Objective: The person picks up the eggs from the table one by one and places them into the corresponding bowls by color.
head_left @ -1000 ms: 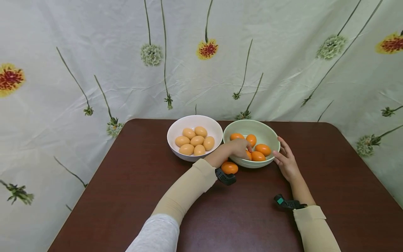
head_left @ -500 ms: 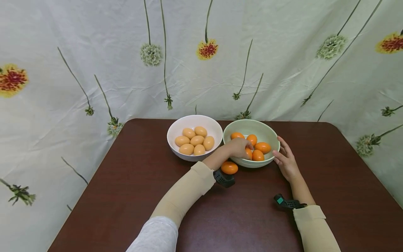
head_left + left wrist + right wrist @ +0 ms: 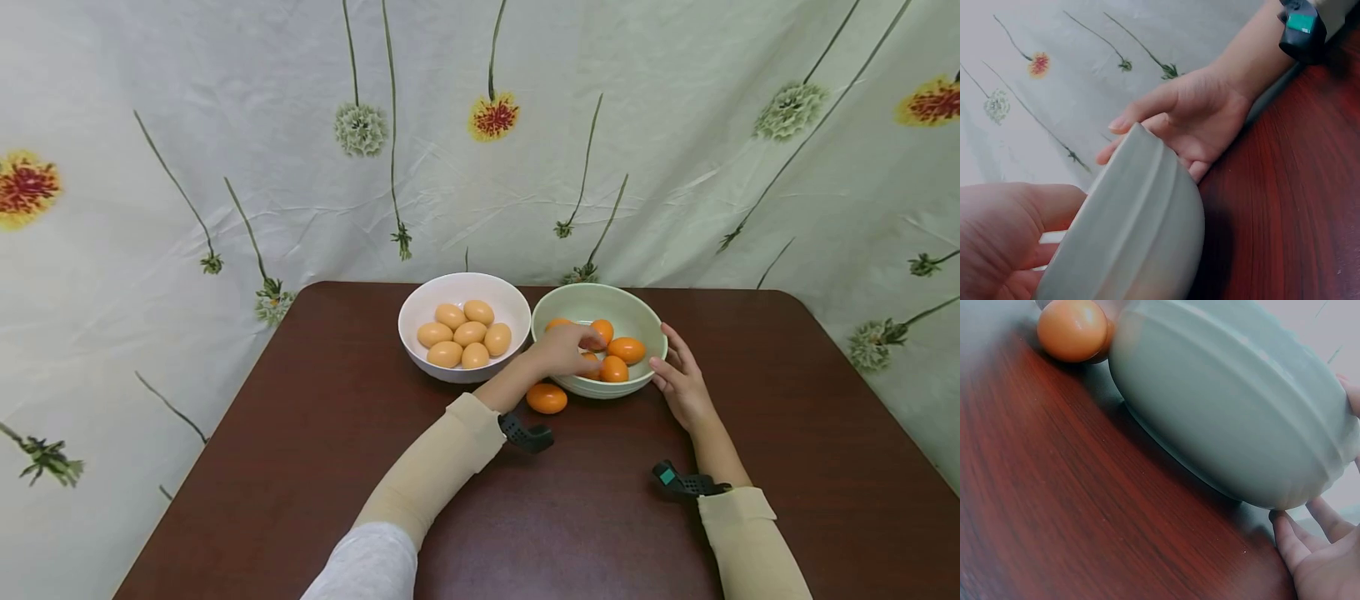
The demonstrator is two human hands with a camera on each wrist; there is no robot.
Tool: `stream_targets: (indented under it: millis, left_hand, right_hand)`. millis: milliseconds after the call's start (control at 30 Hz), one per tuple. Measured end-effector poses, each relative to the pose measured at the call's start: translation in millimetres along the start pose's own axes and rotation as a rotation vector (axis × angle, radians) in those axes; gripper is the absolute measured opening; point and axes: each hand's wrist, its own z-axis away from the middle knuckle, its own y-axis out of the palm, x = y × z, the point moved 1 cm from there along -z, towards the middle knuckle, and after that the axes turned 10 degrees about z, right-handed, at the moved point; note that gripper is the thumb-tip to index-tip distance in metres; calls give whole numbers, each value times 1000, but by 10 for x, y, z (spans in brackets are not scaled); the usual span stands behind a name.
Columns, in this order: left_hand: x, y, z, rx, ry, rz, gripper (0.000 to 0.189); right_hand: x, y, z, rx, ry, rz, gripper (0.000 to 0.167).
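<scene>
My left hand point(image 3: 562, 350) reaches over the near left rim of a pale green bowl point(image 3: 637, 312). Its thumb and fingers are spread apart, with a gap between them, above several glossy orange eggs point(image 3: 626, 350). Part of an egg point(image 3: 591, 364) shows by the thumb; another is half covered by the knuckles. My right hand point(image 3: 684, 383) holds the green bowl from the right, thumb and fingers set against its rim and outer side. Outside the bowl, under my left wrist, an orange egg point(image 3: 547, 398) lies on the table; the right wrist view shows part of a second one behind it.
A white bowl point(image 3: 420, 325) holding several light brown eggs point(image 3: 470, 334) stands directly left of the green one. Both are near the back edge of a dark wooden table point(image 3: 570, 517). A flowered cloth point(image 3: 675, 167) hangs behind.
My left hand has lifted slightly and drawn back to the left, its fingers parting over the eggs. One orange egg in the bowl has turned a little. My right hand stays put.
</scene>
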Motion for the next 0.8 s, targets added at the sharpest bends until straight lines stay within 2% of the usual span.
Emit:
stream_targets:
  millis: [167, 333, 600, 800]
  left_hand:
    - [22, -9, 88, -56, 89, 139, 33]
    - [32, -12, 185, -83, 142, 208, 33]
    - [31, -17, 366, -110, 110, 209, 34]
    - [4, -20, 472, -129, 111, 200, 33]
  right_hand:
    - [-4, 5, 2, -3, 13, -4, 61]
    - [-5, 5, 0, -2, 7, -5, 61]
    - [-5, -4, -2, 0, -8, -23, 59]
    - [-8, -4, 1, -4, -5, -23, 60]
